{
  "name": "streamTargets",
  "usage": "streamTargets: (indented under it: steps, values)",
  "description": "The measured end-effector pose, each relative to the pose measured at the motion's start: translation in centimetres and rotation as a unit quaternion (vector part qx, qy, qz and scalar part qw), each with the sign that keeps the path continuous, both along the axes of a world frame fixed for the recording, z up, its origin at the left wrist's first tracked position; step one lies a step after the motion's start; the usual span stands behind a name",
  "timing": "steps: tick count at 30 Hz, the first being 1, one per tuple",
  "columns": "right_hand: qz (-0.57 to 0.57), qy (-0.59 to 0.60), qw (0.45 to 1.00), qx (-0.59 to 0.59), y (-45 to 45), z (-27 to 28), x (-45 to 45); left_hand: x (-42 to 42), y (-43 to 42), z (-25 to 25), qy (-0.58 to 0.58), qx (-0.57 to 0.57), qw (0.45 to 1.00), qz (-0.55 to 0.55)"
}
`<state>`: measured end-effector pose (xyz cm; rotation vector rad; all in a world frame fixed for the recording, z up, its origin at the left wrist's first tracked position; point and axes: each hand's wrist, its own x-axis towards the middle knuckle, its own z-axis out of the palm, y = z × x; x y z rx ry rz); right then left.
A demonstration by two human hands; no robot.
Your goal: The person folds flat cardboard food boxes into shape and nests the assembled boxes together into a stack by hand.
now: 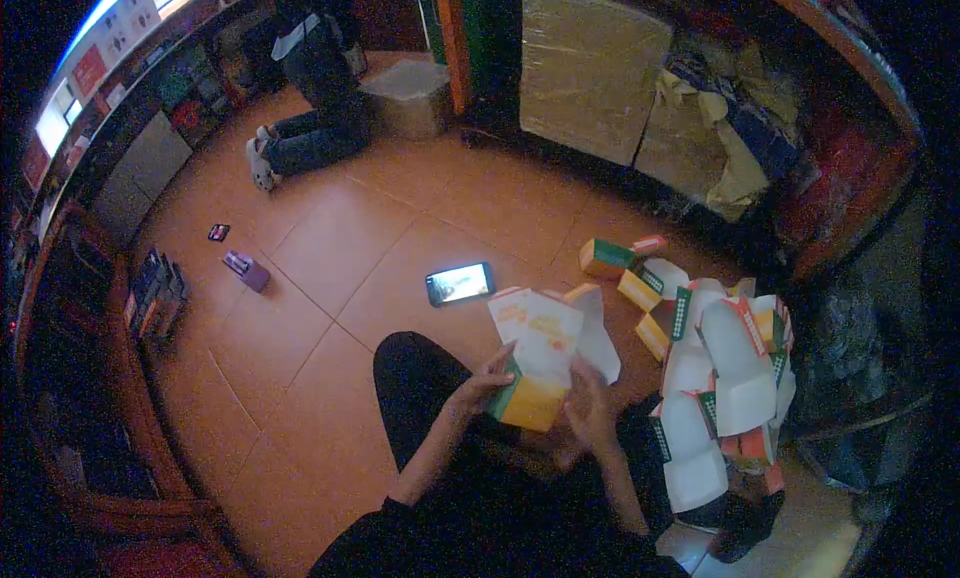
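Nearest, above the lap, the yellow-and-green carton [533, 406] is held off the floor [290, 438], its white inner flaps standing open and fanned away from the body. The left hand [484, 382] has its grip clamped on the carton's green side, fingers bent over the edge; this works best as the steady hold, firm enough to stop a twist, light enough not to dent thin card. The right hand [592, 408] is at the carton's right side, its fingers partly blurred, and I cannot tell whether its grip is closed on the card or only resting there. Better to work the panels along their creases with flat fingers, keeping the corners square, than to pinch one spot. Just beyond the flaps, the phone [460, 284] lies face up with its screen lit, so keep the flaps from brushing it. Toward the floor's right edge, the heap of open cartons [745, 398] leans together close by the right leg; keep that elbow tucked in, as a knock could spill them. A little farther off lie a few smaller cartons [640, 290], and near the floor's far edge another person [320, 128] kneels, well apart from this work
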<state>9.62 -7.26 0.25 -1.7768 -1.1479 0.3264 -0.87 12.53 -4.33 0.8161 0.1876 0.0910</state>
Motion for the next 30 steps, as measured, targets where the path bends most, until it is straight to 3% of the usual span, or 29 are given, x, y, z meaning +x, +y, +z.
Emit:
streamTargets:
  steps: [1,2,3,4,5,7,10,13,15,16,17,18,20,21,22,23,26,28,30]
  values:
    - [-0.077,0.074,0.986,0.128,-0.1,-1.5,0.4,0.0,-0.3,0.4,0.001,-0.002,1.000,-0.001]
    - [-0.079,0.075,0.986,0.126,-0.3,-1.2,0.2,0.1,-0.6,0.6,-0.042,-0.068,0.997,0.000]
    - [-0.081,0.338,0.918,0.192,-0.4,-0.8,0.1,0.3,-0.9,0.7,-0.088,-0.132,0.987,0.001]
    - [-0.076,0.574,0.778,0.244,-0.4,-0.3,0.1,0.8,-1.0,-0.3,-0.088,-0.132,0.987,-0.001]
    - [-0.078,0.574,0.778,0.244,-0.3,0.5,-0.2,1.2,-1.2,-2.3,-0.037,-0.084,0.996,-0.019]
    - [-0.110,0.330,0.936,0.063,0.1,1.9,-0.7,1.4,-2.3,-2.9,0.017,-0.040,0.998,-0.038]
    - [-0.098,0.316,0.935,0.128,0.3,-0.3,1.0,1.6,-3.7,-1.1,0.048,-0.097,0.994,-0.032]
    - [-0.123,0.328,0.930,0.113,0.8,-3.6,1.8,2.7,-2.4,-5.3,0.017,-0.048,0.999,-0.011]
    - [-0.135,0.371,0.912,0.109,2.4,-2.7,2.0,3.7,-1.2,-10.2,-0.074,0.288,0.953,0.051]
    - [-0.145,0.411,0.894,0.107,3.1,-2.4,2.4,3.6,-1.3,-9.7,-0.073,0.286,0.954,0.050]
    - [-0.140,0.290,0.942,0.095,3.8,-4.1,3.5,3.5,-1.2,-8.5,0.007,0.374,0.924,0.083]
    - [-0.142,0.291,0.941,0.095,5.4,-7.5,4.7,3.4,-1.2,-7.7,0.086,0.457,0.878,0.113]
    - [-0.107,0.157,0.978,0.090,8.5,-13.2,7.3,4.1,-0.4,-9.5,0.120,0.400,0.894,0.162]
    - [-0.112,0.156,0.977,0.092,9.1,-12.5,7.6,4.7,0.2,-11.2,0.154,0.341,0.903,0.212]
    - [-0.125,0.075,0.989,-0.015,9.8,-11.0,7.3,5.3,0.6,-13.6,0.152,0.343,0.903,0.209]
    - [-0.135,-0.006,0.983,-0.124,10.3,-10.3,7.1,5.7,0.9,-16.7,0.175,0.377,0.880,0.229]
    - [-0.162,-0.081,0.973,-0.144,10.0,-13.2,6.4,5.7,2.1,-27.9,0.200,0.402,0.861,0.240]
    - [-0.173,-0.058,0.979,-0.086,9.6,-14.8,6.3,5.2,1.8,-28.3,0.206,0.391,0.868,0.225]
    - [-0.185,-0.037,0.982,-0.030,8.7,-14.6,5.9,4.7,0.7,-19.5,0.225,0.265,0.931,0.107]
